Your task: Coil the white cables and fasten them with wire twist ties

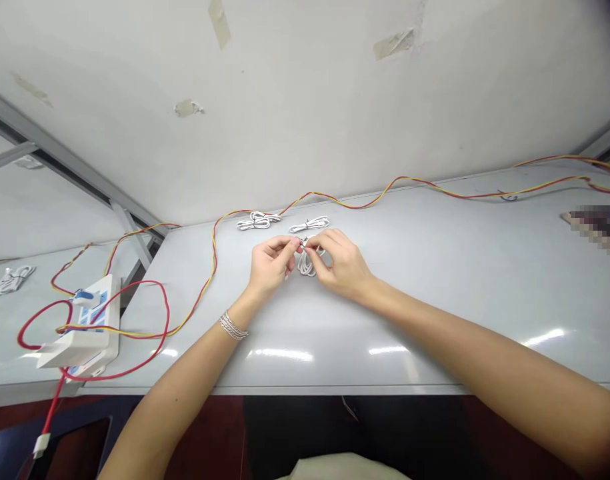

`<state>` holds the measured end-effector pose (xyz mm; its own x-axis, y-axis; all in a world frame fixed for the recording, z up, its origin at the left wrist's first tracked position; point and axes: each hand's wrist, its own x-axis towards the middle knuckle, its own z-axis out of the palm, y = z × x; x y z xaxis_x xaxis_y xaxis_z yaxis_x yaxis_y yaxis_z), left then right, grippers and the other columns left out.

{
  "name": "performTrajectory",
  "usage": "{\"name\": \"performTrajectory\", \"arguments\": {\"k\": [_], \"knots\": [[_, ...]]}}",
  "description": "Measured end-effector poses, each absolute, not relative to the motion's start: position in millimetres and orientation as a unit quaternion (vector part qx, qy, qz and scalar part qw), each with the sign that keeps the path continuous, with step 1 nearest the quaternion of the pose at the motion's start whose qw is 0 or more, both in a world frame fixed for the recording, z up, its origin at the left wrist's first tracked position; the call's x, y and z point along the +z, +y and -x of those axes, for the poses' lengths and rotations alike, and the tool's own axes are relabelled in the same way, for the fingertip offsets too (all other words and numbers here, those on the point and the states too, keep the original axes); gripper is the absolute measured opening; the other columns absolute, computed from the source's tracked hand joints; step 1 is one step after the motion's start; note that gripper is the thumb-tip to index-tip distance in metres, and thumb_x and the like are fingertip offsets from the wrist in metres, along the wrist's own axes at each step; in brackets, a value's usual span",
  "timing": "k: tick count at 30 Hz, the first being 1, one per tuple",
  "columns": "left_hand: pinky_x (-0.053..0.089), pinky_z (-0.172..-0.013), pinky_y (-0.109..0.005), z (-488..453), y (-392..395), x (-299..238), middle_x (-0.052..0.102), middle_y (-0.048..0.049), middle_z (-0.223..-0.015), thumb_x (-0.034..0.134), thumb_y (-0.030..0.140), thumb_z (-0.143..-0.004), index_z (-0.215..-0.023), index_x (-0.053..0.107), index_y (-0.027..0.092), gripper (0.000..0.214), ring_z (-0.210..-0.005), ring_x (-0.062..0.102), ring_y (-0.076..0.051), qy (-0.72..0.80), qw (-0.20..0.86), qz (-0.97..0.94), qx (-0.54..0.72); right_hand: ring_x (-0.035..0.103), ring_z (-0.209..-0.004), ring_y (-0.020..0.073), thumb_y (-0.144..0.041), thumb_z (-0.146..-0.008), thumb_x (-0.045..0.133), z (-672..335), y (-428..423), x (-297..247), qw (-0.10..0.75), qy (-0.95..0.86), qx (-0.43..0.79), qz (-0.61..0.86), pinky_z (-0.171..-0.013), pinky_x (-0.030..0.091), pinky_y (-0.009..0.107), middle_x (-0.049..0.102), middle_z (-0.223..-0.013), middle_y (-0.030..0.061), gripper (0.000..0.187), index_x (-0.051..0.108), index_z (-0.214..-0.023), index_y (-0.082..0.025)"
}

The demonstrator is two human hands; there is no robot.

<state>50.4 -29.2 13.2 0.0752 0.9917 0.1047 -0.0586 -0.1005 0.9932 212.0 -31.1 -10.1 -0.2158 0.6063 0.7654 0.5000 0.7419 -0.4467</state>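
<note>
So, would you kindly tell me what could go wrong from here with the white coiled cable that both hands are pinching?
The loops of the white coiled cable under the left hand and right hand could snag the neighbouring white cable bundle and tangle. The twisted red-and-yellow wire runs right beside the other white cable bundle, so a careless tug might drag that bundle out of place.

Silver multi-strand bracelet [233, 326], bare forearms [485, 347], bare hands [269, 265]
</note>
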Motion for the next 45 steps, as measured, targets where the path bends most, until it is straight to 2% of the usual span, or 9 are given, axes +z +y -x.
{"name": "performTrajectory", "arguments": {"k": [7, 12, 26, 30, 34, 38, 45], "knots": [[0.034, -0.034, -0.021, -52, -29, 9, 0.067, -0.0039, -0.073, 0.079, 0.044, -0.074, -0.081, 0.071, 0.014, 0.031, -0.042, 0.047, -0.006, 0.442, 0.488, -0.527, 0.538, 0.063, -0.078, 0.0179, -0.016, -0.090, 0.056, -210, -31, -13, 0.535, -0.752, 0.077, 0.378, -0.072, 0.050, 0.031, 0.069, -0.081, 0.0049, 0.009, 0.064, -0.086, -0.019], [0.035, -0.034, -0.019, -53, -28, 7, 0.068, -0.0039, -0.071, 0.080, 0.048, -0.071, -0.080, 0.070, 0.013, 0.037, -0.042, 0.048, -0.006, 0.442, 0.480, -0.530, 0.541, 0.064, -0.074, 0.0170, -0.018, -0.088, 0.056, -209, -33, -13, 0.543, -0.731, 0.092, 0.403, -0.068, 0.051, 0.030, 0.071, -0.079, 0.0053, 0.010, 0.066, -0.085, -0.017], [0.042, -0.043, -0.019, -54, -31, -1, 0.071, -0.0055, -0.075, 0.075, 0.044, -0.079, -0.085, 0.071, 0.013, 0.032, -0.048, 0.054, -0.007, 0.461, 0.401, -0.581, 0.538, 0.062, -0.058, 0.0134, -0.031, -0.081, 0.064, -202, -39, -7, 0.540, -0.609, 0.303, 0.495, -0.061, 0.051, 0.027, 0.072, -0.073, 0.0033, 0.016, 0.068, -0.075, -0.017], [0.039, -0.037, -0.020, -47, -25, 0, 0.067, -0.0035, -0.075, 0.075, 0.051, -0.076, -0.082, 0.064, 0.014, 0.040, -0.047, 0.056, -0.008, 0.448, 0.462, -0.552, 0.530, 0.064, -0.062, 0.0147, -0.036, -0.085, 0.062, -205, -31, -12, 0.540, -0.579, 0.384, 0.475, -0.059, 0.051, 0.027, 0.072, -0.076, 0.0052, 0.021, 0.071, -0.080, -0.017], [0.040, -0.035, -0.022, -42, -21, 3, 0.061, -0.0013, -0.071, 0.074, 0.051, -0.076, -0.079, 0.060, 0.016, 0.039, -0.048, 0.057, -0.011, 0.431, 0.530, -0.533, 0.499, 0.061, -0.060, 0.0128, -0.037, -0.083, 0.066, -210, -25, -17, 0.542, -0.568, 0.415, 0.460, -0.055, 0.050, 0.026, 0.070, -0.086, 0.0051, 0.025, 0.069, -0.099, -0.017], [0.041, -0.035, -0.023, -43, -22, 2, 0.061, -0.0020, -0.069, 0.072, 0.051, -0.079, -0.079, 0.058, 0.015, 0.038, -0.046, 0.057, -0.012, 0.417, 0.562, -0.547, 0.460, 0.061, -0.064, 0.0121, -0.032, -0.082, 0.067, -211, -28, -19, 0.529, -0.636, 0.386, 0.409, -0.055, 0.050, 0.025, 0.071, -0.093, 0.0058, 0.022, 0.070, -0.099, -0.018], [0.036, -0.032, -0.021, -43, -21, 3, 0.057, 0.0010, -0.063, 0.077, 0.057, -0.072, -0.084, 0.063, 0.014, 0.047, -0.039, 0.050, -0.008, 0.443, 0.527, -0.562, 0.459, 0.065, -0.069, 0.0145, -0.029, -0.084, 0.064, -213, -28, -16, 0.525, -0.659, 0.324, 0.431, -0.060, 0.051, 0.026, 0.073, -0.086, 0.0056, 0.014, 0.071, -0.087, -0.017]]}}
